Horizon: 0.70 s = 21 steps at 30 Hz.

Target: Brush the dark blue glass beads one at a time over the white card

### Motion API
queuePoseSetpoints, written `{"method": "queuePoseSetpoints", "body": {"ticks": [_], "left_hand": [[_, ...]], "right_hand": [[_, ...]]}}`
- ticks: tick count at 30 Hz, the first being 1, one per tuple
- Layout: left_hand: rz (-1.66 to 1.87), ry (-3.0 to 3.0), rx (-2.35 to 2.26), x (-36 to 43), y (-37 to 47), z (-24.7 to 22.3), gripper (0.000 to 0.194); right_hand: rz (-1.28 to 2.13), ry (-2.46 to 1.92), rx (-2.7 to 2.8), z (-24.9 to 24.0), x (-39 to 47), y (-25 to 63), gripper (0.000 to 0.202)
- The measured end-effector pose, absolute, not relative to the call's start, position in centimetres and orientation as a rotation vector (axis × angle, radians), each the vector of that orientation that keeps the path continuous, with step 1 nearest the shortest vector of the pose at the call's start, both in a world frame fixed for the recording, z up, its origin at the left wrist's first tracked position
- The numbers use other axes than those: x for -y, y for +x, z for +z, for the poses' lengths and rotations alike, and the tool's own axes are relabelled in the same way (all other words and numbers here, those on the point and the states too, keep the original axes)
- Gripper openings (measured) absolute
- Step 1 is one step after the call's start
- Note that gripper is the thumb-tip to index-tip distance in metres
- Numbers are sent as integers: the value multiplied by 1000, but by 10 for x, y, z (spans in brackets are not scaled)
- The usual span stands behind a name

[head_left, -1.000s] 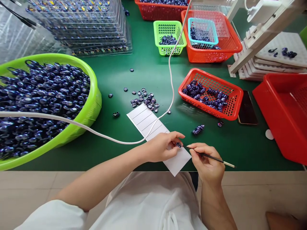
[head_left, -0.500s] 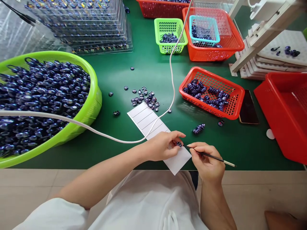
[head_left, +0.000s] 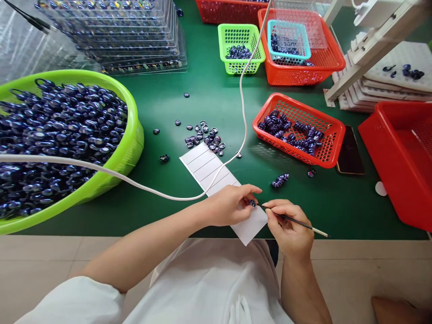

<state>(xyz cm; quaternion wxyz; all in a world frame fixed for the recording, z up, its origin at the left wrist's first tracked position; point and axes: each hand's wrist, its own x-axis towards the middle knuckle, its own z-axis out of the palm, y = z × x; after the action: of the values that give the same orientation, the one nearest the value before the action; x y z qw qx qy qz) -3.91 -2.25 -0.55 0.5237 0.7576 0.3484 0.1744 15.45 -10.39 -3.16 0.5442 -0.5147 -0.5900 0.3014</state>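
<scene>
Near the bottom center of the frame, our left hand point(head_left: 231, 204) pinches a small dark glossy piece point(head_left: 252, 203) in its grip, above the lower part of a white lined card point(head_left: 211, 170). Our right hand point(head_left: 292, 229) has its grip pressed around a slender stick-like tool point(head_left: 297, 221), pointed at the piece; we cannot tell whether its tip touches. The card's bottom corner juts past the front edge of the green tabletop point(head_left: 148, 216). A white cable point(head_left: 241, 99) loops across the card, just left of the hands. We see working room to the right, up to the red basket point(head_left: 266, 137), and to the left, toward the large green basin's rim point(head_left: 133, 130).
</scene>
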Motion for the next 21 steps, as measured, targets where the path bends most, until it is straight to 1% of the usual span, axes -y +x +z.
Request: {"method": "queuePoseSetpoints", "body": {"ticks": [5, 11, 21], "left_hand": [[449, 1820, -840, 23, -39, -8, 45], [506, 1801, -853, 24, -38, -8, 42], [530, 1785, -877, 26, -35, -7, 41]], "right_hand": [[649, -1173, 1544, -31, 105, 156, 30], [624, -1164, 1546, -30, 107, 156, 34], [547, -1184, 1558, -27, 107, 154, 28]]}}
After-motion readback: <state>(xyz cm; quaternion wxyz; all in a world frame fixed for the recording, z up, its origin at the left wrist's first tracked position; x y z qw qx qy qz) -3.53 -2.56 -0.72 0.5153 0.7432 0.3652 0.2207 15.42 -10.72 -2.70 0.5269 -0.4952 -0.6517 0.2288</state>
